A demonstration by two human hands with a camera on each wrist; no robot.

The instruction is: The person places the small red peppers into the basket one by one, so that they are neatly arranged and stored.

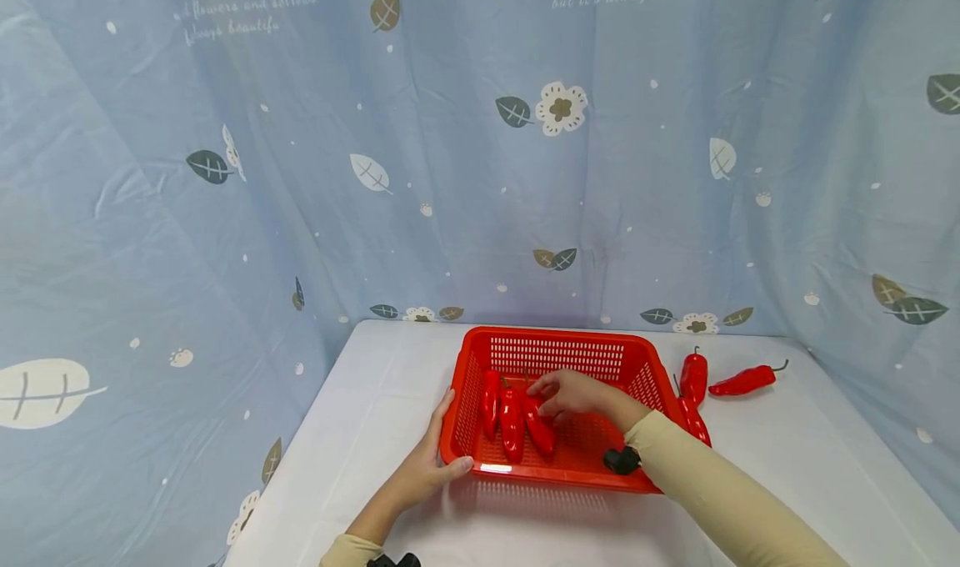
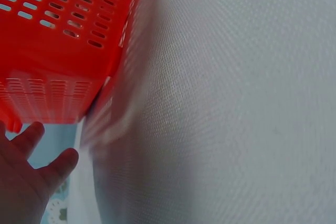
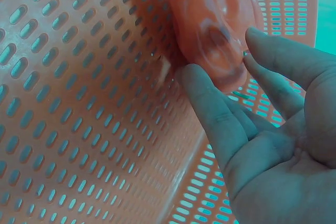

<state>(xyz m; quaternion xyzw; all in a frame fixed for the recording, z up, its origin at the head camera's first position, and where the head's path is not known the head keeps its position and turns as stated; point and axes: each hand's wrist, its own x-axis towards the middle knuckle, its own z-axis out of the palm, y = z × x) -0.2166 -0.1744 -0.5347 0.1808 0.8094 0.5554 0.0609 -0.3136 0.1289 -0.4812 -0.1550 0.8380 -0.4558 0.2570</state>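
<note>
A red plastic basket [image 1: 558, 471] with slotted walls stands on the white table. Three red chili peppers lie side by side at its left end. My right hand [image 1: 573, 393] reaches into the basket at the rightmost of these, a chili pepper [image 1: 537, 427]. The right wrist view shows thumb and fingers [image 3: 212, 108] spread around the stem end of a pepper [image 3: 210, 40], without a clear grip. My left hand [image 1: 427, 467] rests at the basket's front left corner, its fingers extended along the side and its thumb at the front rim.
Right of the basket, one chili pepper [image 1: 694, 378] stands close to another chili pepper [image 1: 693, 421], which lies along the basket's side. Farther right lies a third chili pepper [image 1: 742, 381]. A blue patterned curtain [image 1: 465, 175] hangs behind the white table [image 1: 375, 383].
</note>
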